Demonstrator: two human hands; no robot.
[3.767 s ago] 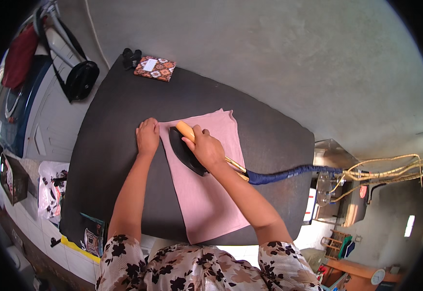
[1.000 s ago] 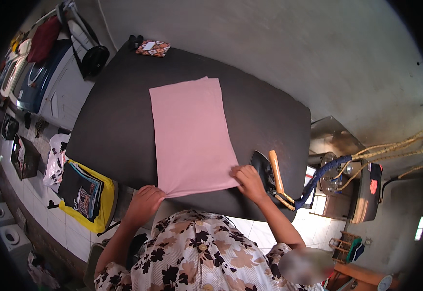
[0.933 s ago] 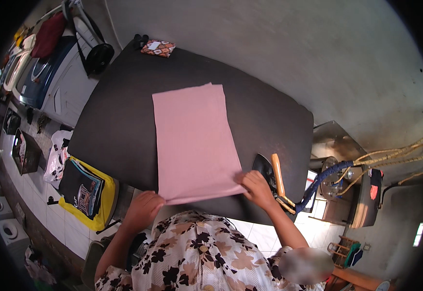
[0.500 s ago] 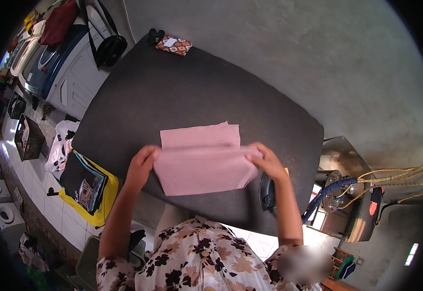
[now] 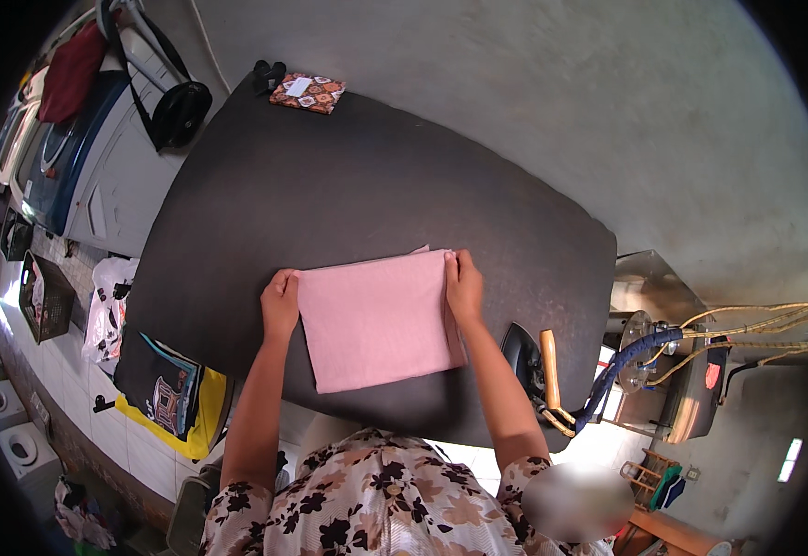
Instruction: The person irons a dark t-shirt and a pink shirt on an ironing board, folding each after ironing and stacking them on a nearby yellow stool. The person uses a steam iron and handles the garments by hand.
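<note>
A folded pink cloth (image 5: 376,324) lies near the front edge of a dark padded table (image 5: 330,185). Its layers are stacked into a rough rectangle, and a lower layer peeks out along the top and right sides. My left hand (image 5: 281,301) pinches its far left corner. At the far right corner, my right hand (image 5: 462,283) grips the cloth between thumb and fingers. Just right of my right forearm stands an iron (image 5: 523,361) with a wooden handle and a cord wrapped in blue.
A patterned booklet (image 5: 307,93) lies at the table's far edge. Folded dark clothes (image 5: 168,385) on yellow fabric are at the left, near a white plastic bag (image 5: 107,306) and a black basket (image 5: 47,296). Yellowish hoses (image 5: 747,320) run along the right.
Both hands have moved away from me and closer together, laying the pink cloth's near part over its far part. My right forearm now leaves the iron uncovered.
</note>
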